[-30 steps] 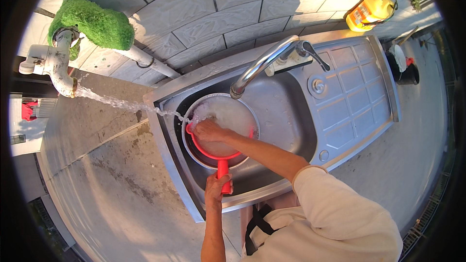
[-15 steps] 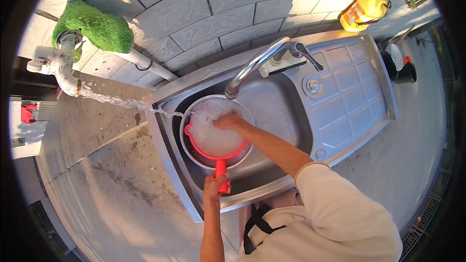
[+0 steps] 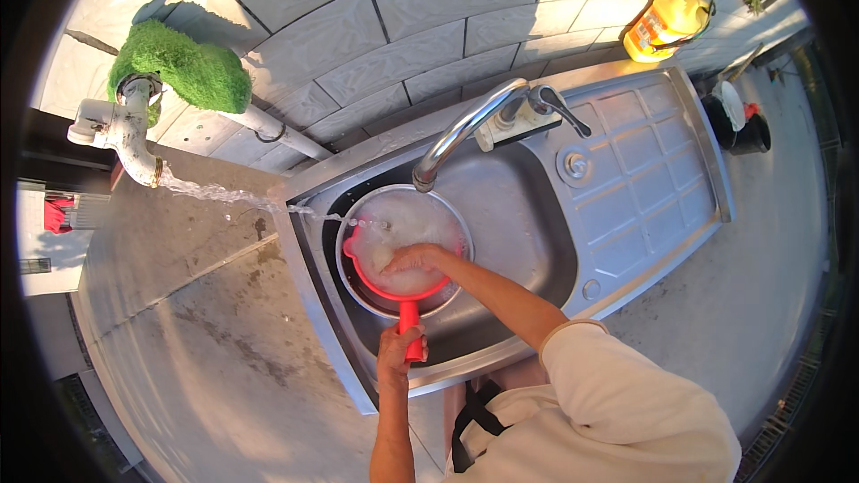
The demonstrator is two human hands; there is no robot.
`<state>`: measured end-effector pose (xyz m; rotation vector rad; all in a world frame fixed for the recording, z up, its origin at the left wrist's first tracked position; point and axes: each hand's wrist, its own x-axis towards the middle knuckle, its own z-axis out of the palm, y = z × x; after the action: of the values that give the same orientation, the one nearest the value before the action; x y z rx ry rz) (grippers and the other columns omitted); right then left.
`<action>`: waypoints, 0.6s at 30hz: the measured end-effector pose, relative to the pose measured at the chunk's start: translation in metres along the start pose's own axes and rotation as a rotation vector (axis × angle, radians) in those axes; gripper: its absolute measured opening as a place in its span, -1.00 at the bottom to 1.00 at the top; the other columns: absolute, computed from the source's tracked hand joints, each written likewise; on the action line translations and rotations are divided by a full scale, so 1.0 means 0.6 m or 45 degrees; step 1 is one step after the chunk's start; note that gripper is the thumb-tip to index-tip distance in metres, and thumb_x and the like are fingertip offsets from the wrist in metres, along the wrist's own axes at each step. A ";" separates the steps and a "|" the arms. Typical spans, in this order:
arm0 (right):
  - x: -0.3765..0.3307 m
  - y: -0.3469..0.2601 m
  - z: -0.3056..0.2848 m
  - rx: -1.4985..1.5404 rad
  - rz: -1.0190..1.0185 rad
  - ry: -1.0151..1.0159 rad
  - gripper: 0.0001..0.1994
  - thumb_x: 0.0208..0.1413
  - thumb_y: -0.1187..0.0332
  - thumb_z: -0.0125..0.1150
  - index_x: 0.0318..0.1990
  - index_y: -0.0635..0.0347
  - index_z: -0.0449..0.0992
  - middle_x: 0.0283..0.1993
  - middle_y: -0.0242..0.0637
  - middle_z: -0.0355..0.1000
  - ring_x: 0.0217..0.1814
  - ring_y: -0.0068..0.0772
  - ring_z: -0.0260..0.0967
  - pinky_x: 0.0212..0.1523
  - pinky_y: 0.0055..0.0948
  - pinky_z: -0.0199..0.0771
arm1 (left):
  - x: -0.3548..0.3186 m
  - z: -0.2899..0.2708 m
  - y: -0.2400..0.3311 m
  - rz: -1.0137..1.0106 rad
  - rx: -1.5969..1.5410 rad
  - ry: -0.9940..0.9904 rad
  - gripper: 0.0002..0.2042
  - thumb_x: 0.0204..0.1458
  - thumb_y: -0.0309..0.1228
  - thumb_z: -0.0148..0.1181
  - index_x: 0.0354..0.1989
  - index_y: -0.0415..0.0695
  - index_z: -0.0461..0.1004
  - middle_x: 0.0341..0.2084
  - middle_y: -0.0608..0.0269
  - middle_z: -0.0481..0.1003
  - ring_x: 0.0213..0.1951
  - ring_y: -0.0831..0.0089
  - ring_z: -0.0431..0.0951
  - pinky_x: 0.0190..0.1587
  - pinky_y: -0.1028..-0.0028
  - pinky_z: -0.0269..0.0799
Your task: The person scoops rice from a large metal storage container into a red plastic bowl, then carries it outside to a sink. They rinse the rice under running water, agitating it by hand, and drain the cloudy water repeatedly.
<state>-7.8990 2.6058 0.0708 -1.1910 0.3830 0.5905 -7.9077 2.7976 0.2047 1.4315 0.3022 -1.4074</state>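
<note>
Head view: one left hand holds one red dipper.

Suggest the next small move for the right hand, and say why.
Perhaps swirl the right hand gently through the cloudy water: its fingers are inside the rim of the red dipper, while the left hand grips the handle.

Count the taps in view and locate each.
2: a worn white elbow-shaped tap at left, pouring water into the round silver metal basin; an arched chrome tap behind the stainless-steel sink bowl. No others show.
</note>
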 end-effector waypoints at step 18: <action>0.020 -0.002 0.039 -1.590 -0.491 0.706 -0.80 0.04 0.28 0.02 -0.35 0.20 0.49 -0.31 -0.15 0.44 -0.27 -0.16 0.40 -0.20 -0.08 0.33 | 0.008 -0.009 -0.011 0.016 0.023 -0.022 -0.81 -0.09 -0.47 0.21 -0.34 -0.26 0.37 -0.69 0.14 0.41 -0.76 0.34 0.41 -0.74 0.43 0.30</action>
<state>-7.8895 2.6304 0.0726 -2.5799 0.2061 0.0853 -7.9084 2.8026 0.1963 1.4328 0.2696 -1.4149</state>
